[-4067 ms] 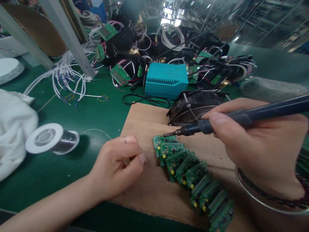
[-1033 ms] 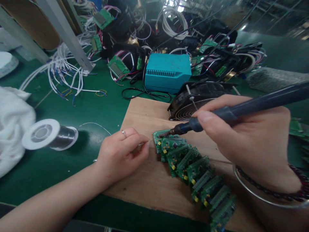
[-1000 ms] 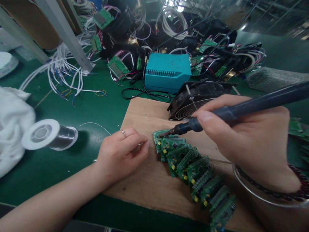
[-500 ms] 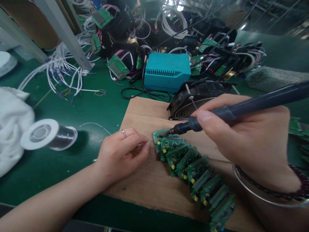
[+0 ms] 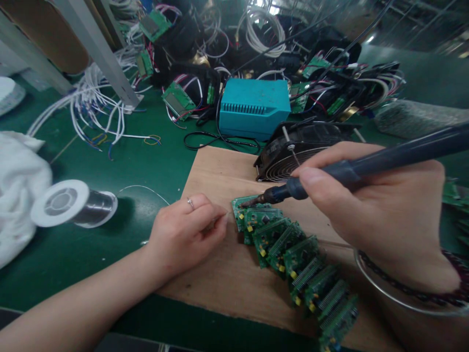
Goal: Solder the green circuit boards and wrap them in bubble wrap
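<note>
With the right hand (image 5: 384,210) in a pen-like grip round the soldering iron (image 5: 344,175) and the left hand (image 5: 186,234) pinching solder wire (image 5: 146,187), the tip (image 5: 251,201) is best held lightly and steadily on the circuit board (image 5: 236,210) at mid-frame, clear of the overlapping boards (image 5: 302,254).

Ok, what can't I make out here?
Head view, all four:
Solder wire: stretch hidden by the left hand.
Soldering iron: rear end cut off by the right edge.
Fan: partly hidden by the right hand.
Tip's contact with the far circuit board: too small to tell.
</note>
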Action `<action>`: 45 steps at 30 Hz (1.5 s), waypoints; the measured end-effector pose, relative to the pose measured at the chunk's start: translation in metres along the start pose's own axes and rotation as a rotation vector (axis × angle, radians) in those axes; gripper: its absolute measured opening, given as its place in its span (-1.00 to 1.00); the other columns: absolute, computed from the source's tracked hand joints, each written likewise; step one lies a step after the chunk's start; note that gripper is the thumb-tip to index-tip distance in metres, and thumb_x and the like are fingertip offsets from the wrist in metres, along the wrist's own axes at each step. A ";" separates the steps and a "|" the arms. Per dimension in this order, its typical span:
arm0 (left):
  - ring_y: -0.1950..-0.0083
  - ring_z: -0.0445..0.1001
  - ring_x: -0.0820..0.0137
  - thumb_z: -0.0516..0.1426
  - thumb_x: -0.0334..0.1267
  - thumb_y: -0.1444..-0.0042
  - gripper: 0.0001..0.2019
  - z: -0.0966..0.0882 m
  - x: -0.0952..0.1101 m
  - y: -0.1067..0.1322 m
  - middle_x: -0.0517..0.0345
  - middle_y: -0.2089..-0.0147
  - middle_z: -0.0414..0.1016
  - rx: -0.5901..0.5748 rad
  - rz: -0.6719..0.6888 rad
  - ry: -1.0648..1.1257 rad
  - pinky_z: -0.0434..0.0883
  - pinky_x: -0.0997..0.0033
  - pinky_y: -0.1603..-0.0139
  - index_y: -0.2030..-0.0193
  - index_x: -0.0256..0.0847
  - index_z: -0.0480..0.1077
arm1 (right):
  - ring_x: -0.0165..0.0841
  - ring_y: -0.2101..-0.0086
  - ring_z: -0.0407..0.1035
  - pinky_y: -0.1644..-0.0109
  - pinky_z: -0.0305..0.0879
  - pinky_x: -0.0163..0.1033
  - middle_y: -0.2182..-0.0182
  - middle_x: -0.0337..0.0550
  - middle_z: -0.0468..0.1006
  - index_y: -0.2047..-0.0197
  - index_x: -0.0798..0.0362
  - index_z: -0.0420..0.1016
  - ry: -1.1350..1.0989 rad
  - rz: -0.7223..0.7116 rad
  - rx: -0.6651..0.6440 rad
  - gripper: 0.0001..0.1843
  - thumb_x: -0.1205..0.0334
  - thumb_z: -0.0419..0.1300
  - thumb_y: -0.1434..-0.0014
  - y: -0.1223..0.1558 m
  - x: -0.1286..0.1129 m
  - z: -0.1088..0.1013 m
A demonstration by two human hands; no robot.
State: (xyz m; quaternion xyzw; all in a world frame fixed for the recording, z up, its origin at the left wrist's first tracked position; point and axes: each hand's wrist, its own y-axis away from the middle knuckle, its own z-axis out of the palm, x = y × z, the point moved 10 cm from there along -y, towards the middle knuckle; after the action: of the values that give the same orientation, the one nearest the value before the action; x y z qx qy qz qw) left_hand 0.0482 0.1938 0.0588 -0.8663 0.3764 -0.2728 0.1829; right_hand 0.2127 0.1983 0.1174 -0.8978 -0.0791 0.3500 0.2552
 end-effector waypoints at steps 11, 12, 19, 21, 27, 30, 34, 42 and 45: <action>0.53 0.38 0.59 0.11 -0.37 -0.12 -0.86 -0.013 0.000 0.002 0.32 0.56 0.38 0.109 -0.014 -0.010 0.31 0.62 0.53 0.45 -0.17 0.40 | -0.45 0.64 0.23 0.59 0.10 -0.28 0.66 -0.33 0.43 0.56 -0.03 0.44 0.038 0.055 0.079 -0.81 0.38 0.23 -0.02 0.004 0.001 -0.009; 0.53 0.37 0.58 0.11 -0.37 -0.12 -0.86 -0.014 0.000 0.002 0.32 0.56 0.37 0.110 -0.021 -0.016 0.30 0.61 0.53 0.46 -0.17 0.39 | -0.46 0.64 0.22 0.59 0.09 -0.28 0.66 -0.34 0.42 0.57 -0.04 0.44 0.039 0.056 0.078 -0.81 0.39 0.23 -0.03 0.004 0.001 -0.010; 0.52 0.38 0.57 0.09 -0.38 -0.12 -0.84 -0.008 0.000 0.001 0.29 0.54 0.40 0.062 -0.033 -0.001 0.32 0.61 0.51 0.48 -0.19 0.39 | -0.46 0.63 0.27 0.58 0.13 -0.30 0.66 -0.34 0.43 0.57 -0.02 0.44 0.032 0.034 0.026 -0.81 0.38 0.22 -0.02 0.002 0.002 -0.003; 0.52 0.38 0.57 0.09 -0.37 -0.13 -0.83 -0.008 0.001 0.000 0.29 0.54 0.40 0.063 -0.031 -0.003 0.33 0.60 0.51 0.47 -0.19 0.40 | -0.47 0.65 0.27 0.59 0.14 -0.31 0.68 -0.34 0.43 0.58 -0.01 0.44 0.018 0.023 0.018 -0.81 0.35 0.21 -0.03 0.001 0.001 -0.001; 0.52 0.38 0.58 0.09 -0.37 -0.13 -0.83 -0.008 0.002 -0.001 0.28 0.54 0.40 0.054 -0.021 0.001 0.32 0.62 0.52 0.47 -0.20 0.41 | -0.44 0.64 0.29 0.59 0.16 -0.29 0.67 -0.32 0.45 0.58 -0.01 0.45 0.019 0.036 0.014 -0.82 0.38 0.22 -0.01 0.001 0.001 -0.001; 0.51 0.39 0.58 0.09 -0.37 -0.13 -0.84 -0.008 0.002 -0.001 0.28 0.53 0.41 0.055 -0.017 0.007 0.34 0.61 0.50 0.46 -0.19 0.41 | -0.45 0.65 0.27 0.59 0.14 -0.29 0.67 -0.32 0.44 0.59 -0.01 0.45 0.014 0.037 0.020 -0.80 0.39 0.22 -0.02 0.002 0.002 -0.002; 0.51 0.39 0.57 0.10 -0.38 -0.13 -0.85 -0.009 0.003 0.000 0.28 0.53 0.41 0.060 -0.009 0.013 0.33 0.61 0.50 0.46 -0.20 0.40 | -0.51 0.64 0.26 0.59 0.12 -0.34 0.68 -0.36 0.44 0.58 0.01 0.45 0.003 0.011 0.026 -0.82 0.37 0.24 -0.01 0.002 0.001 -0.003; 0.51 0.39 0.57 0.11 -0.39 -0.14 -0.86 -0.008 0.003 0.000 0.26 0.53 0.42 0.062 0.012 0.037 0.33 0.62 0.50 0.43 -0.22 0.42 | -0.55 0.65 0.21 0.58 0.10 -0.36 0.67 -0.37 0.43 0.56 0.02 0.49 0.016 0.024 0.097 -0.85 0.36 0.24 -0.01 0.003 0.002 -0.011; 0.51 0.40 0.58 0.11 -0.38 -0.15 -0.86 -0.006 0.001 0.001 0.26 0.52 0.43 0.056 0.014 0.040 0.33 0.63 0.50 0.41 -0.21 0.43 | -0.55 0.67 0.18 0.63 0.03 -0.37 0.70 -0.36 0.40 0.58 0.03 0.48 0.025 0.027 0.089 -0.84 0.36 0.23 -0.01 0.002 0.003 -0.010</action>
State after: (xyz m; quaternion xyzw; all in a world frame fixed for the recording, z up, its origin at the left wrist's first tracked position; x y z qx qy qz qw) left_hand 0.0449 0.1915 0.0631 -0.8525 0.3784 -0.2993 0.2013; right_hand 0.2211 0.1938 0.1208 -0.8909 -0.0482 0.3451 0.2914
